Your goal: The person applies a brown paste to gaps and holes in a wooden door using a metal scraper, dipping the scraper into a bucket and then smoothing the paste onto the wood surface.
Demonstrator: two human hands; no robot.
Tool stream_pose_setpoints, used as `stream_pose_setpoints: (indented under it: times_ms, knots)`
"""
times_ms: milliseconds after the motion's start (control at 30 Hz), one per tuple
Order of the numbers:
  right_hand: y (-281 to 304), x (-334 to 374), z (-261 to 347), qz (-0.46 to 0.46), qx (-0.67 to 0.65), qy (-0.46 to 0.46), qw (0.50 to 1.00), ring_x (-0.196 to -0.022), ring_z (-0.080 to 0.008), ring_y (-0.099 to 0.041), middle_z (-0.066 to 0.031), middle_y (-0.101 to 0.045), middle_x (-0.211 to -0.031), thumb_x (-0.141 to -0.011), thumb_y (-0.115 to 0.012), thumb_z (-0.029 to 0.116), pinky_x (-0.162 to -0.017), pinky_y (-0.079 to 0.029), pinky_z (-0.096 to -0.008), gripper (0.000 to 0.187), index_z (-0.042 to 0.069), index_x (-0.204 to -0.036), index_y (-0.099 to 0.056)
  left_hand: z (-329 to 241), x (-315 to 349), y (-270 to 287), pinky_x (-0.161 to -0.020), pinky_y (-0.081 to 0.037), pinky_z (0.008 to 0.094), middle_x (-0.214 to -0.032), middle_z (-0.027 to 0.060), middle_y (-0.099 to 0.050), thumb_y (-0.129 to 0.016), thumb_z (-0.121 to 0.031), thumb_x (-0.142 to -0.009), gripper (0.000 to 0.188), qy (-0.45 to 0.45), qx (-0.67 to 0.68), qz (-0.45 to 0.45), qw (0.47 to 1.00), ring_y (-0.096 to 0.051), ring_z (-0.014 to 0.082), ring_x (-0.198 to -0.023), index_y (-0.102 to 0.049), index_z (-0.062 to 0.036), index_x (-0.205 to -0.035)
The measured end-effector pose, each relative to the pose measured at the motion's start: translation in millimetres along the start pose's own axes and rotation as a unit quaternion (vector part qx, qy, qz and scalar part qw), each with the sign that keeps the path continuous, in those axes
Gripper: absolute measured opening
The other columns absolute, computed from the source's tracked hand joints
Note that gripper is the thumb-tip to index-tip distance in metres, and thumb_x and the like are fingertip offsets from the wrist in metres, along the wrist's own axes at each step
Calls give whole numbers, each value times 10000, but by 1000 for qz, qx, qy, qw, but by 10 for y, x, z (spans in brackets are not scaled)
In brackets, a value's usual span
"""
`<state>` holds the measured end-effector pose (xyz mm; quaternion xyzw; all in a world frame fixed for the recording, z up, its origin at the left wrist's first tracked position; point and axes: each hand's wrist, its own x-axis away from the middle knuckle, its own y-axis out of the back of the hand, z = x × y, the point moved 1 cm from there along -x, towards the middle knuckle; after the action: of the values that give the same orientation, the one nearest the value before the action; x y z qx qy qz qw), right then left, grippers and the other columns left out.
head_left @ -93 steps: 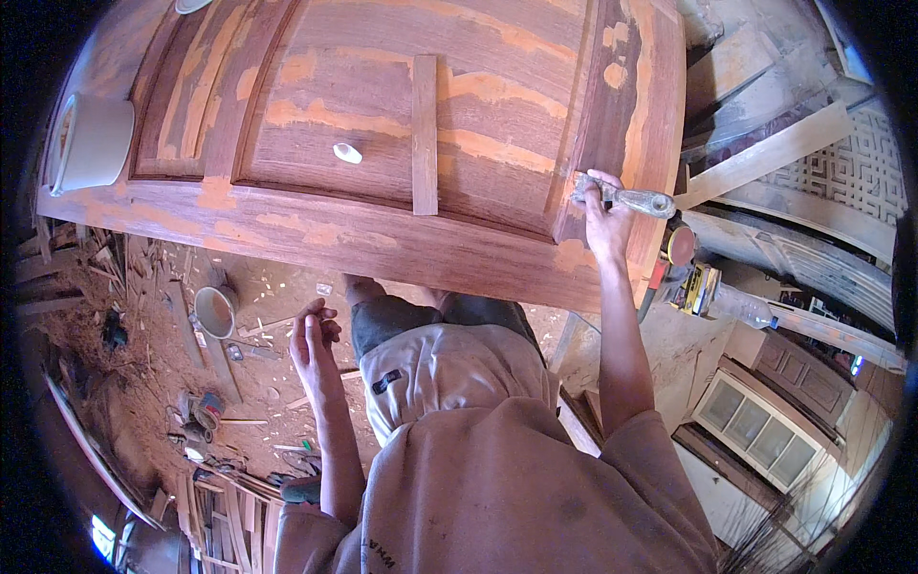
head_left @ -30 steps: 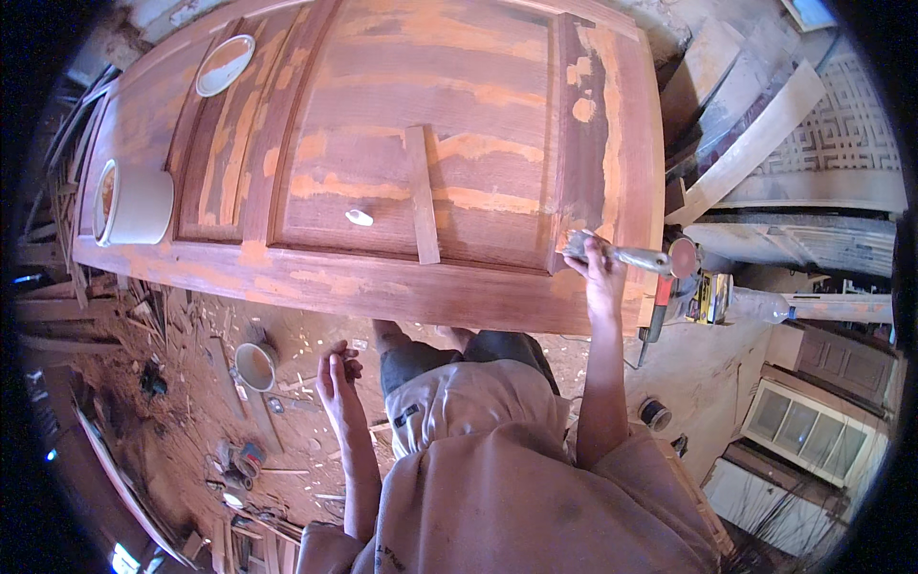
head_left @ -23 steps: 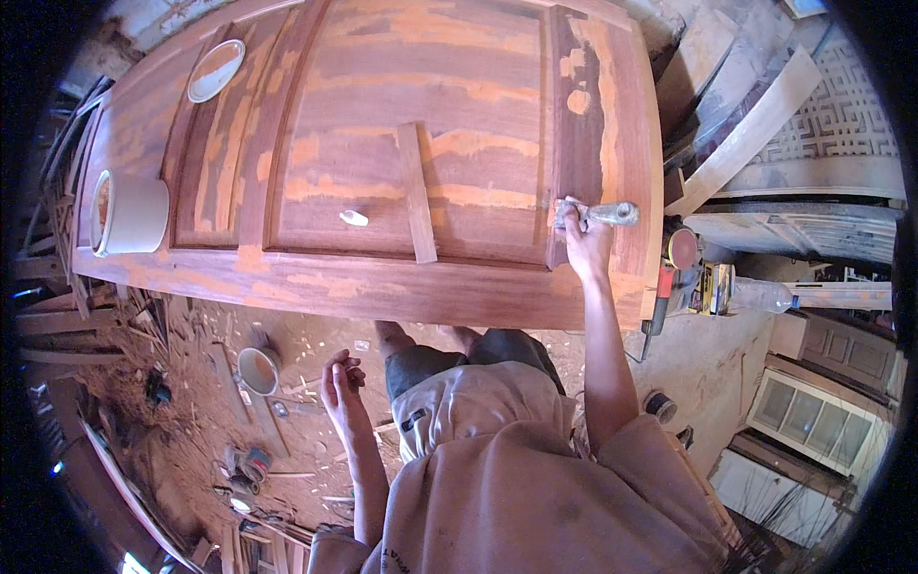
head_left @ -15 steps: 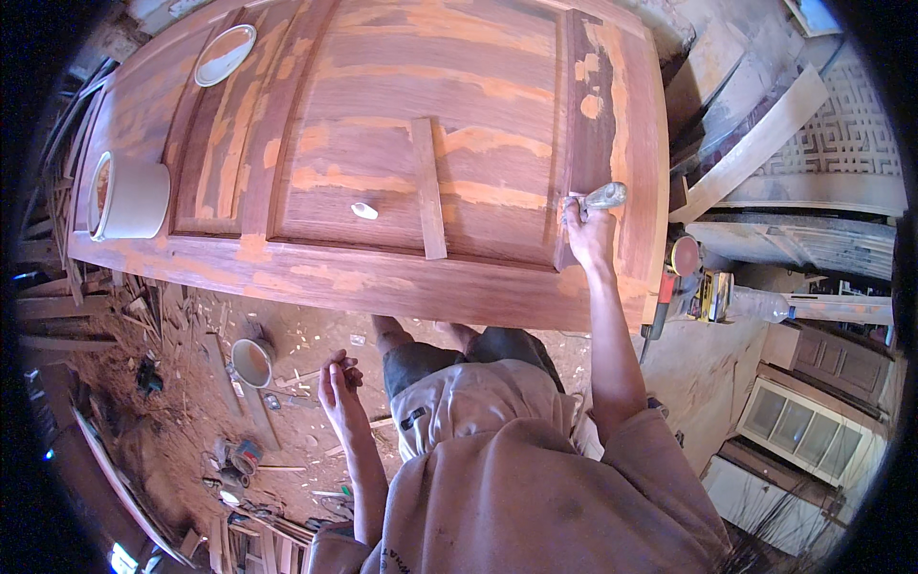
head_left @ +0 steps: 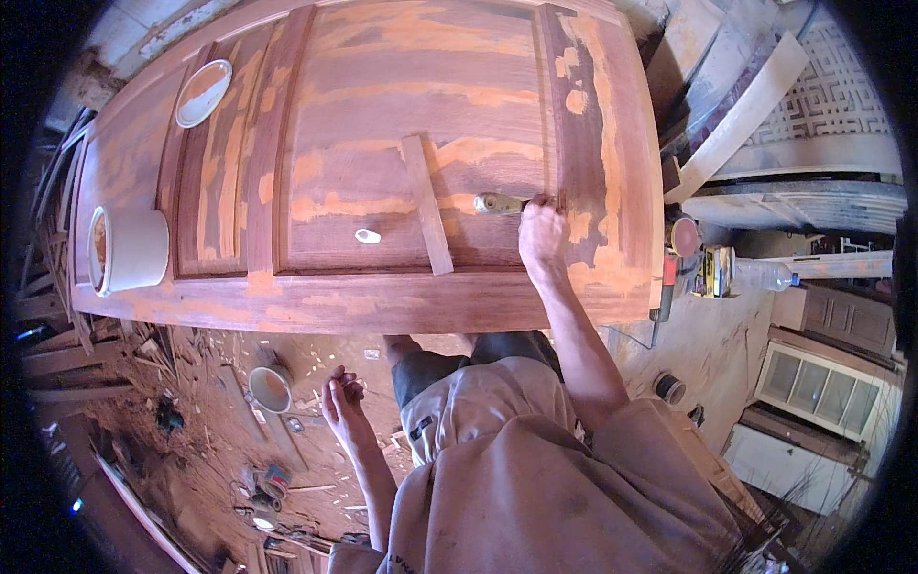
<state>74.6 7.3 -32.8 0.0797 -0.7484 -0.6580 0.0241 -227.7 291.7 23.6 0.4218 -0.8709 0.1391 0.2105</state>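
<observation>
Many orange filler streaks (head_left: 492, 150) mark the panelled door (head_left: 497, 298), apparently well along, bare gaps remaining; right hand (head_left: 543, 237) grips the putty knife (head_left: 497, 203) near its right side, left hand (head_left: 341, 402) hangs empty, fingers curled.

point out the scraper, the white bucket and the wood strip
Scraper (head_left: 496, 203): head view, on its handle
White bucket (head_left: 139, 251): head view, on its outer wall
Wood strip (head_left: 427, 205): head view, on its upper face

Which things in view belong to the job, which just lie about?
Apparently in use:
scraper in right hand
orange-patched wooden panel
white tub and white lid, both bearing orange paste

Likely just lying about:
wood strip on the panel
floor bucket
clear bottle
</observation>
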Motion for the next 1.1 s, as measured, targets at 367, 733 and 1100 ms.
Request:
stream_pose_setpoints:
  times_ms: [367, 733, 1100]
  knots:
    - [576, -97, -131, 192, -233, -200, 932, -730, -291, -715, -180, -722, -881, -937, -654, 213, -641, -610, -409, 223, -3, -973, -695, -147, -101, 5, -677, -445, 217, -910, 64, -636, -528, -282, -1037, 359, -19, 20, 15, 1000, -528, 87, -732, -616, 41, -1166]
    - [170, -12, -1089, 64, -680, -205, 701, -829, -149, -681, -90, -672, -937, -976, -617, 125, -708, -635, -302, 226, -64, -1100, -620, -3, 41, -224, -669, -455, 225, -921, 57, -654, -539, -277, -1033, 337, 5, 31, 25, 999, -559, 87, -718, -627, 22, -1162]
    - [-54, -118, -932, 85, -450, -173, 872, -685, -119, -651, -66, -686, -787, -986, -593, 127, -621, -543, -297, 190, -43, -914, -638, 87, 102, -55, -677, -453, 227, -917, 50, -645, -529, -268, -1038, 319, 18, 56, -9, 998, -551, 94, -739, -630, 11, -1157]
